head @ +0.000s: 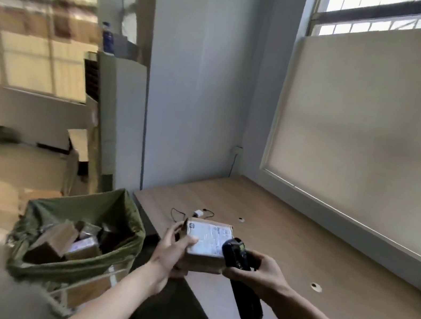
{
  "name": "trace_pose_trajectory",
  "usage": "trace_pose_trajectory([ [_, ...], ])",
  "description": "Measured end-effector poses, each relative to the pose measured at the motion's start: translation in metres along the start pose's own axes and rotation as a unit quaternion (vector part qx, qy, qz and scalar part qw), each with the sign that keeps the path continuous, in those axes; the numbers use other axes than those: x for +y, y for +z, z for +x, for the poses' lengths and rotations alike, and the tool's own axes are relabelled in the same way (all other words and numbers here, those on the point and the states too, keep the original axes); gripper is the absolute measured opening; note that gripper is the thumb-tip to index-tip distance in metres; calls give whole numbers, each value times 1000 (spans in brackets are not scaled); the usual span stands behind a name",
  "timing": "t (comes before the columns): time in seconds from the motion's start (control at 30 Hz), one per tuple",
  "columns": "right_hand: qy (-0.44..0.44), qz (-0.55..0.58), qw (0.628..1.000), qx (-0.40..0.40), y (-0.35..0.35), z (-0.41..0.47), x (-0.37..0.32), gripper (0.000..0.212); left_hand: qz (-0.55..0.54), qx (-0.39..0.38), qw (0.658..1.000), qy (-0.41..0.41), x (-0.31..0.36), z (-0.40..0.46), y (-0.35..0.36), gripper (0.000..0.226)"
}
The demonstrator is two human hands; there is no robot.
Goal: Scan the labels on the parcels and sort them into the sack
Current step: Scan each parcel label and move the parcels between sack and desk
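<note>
The left hand has its grip closed on a small brown cardboard parcel, thumb lying across the parcel's top and fingers wrapped round its left side and underside. The parcel is held in the air just above the left edge of the light wooden table, with its white printed shipping label facing up. The label's print is too blurred to read.

The right hand has its grip closed around a black handheld barcode scanner. The scanner's head sits just beside the right end of the parcel, over the label's edge, and its handle slants down toward the near edge of the table.

Beside the table's left edge, on the floor, stands an olive-green fabric sack, its mouth held open over a frame. Several brown cardboard parcels lie tumbled inside it.

Farther back on the table, near its far left corner, lies a small white plug with a thin black cable. Two round cable holes show in the tabletop, one near the plug and one toward the right edge.
</note>
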State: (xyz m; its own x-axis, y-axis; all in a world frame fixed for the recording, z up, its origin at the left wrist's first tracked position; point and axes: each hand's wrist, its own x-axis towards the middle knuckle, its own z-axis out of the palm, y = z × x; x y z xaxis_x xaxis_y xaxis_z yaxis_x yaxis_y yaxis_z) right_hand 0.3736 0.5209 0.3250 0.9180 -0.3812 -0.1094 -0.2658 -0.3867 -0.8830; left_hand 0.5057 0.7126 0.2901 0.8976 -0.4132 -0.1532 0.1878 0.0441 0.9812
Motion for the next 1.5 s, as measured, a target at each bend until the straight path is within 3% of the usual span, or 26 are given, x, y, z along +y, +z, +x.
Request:
trace_pose_trajectory([
  [0.27,-69,26,992,-105,158,95,-67,30,40,156,987,-1,-11,17,-181,30],
  [0.47,-83,27,983,-164,260,192,-91,45,71,200,976,-43,-23,71,-274,68],
  [0.57,-82,54,980,-172,310,248,-95,50,33,228,971,-63,-40,126,-314,89],
  [0.63,-68,61,977,-193,344,288,-93,46,9,238,969,-68,-56,170,-339,90],
  [0.77,-29,60,972,-227,392,358,-82,45,0,241,964,-112,-62,233,-371,88],
  [0.87,-19,48,969,-243,413,409,-68,55,30,223,962,-155,-75,272,-391,103],
  [1.0,4,36,970,-238,434,463,-44,64,46,203,958,-196,-97,321,-403,79],
  [1.13,48,10,969,-241,450,503,-17,84,73,183,955,-222,-133,369,-415,82],
  [1.2,69,-5,970,-233,456,516,-7,75,82,165,953,-240,-146,388,-416,68],
  [1.3,98,-25,971,-217,464,530,5,49,113,136,948,-265,-157,409,-410,64],
  [1.5,122,-56,975,-177,463,540,29,68,227,132,925,-275,-174,418,-421,49],
])
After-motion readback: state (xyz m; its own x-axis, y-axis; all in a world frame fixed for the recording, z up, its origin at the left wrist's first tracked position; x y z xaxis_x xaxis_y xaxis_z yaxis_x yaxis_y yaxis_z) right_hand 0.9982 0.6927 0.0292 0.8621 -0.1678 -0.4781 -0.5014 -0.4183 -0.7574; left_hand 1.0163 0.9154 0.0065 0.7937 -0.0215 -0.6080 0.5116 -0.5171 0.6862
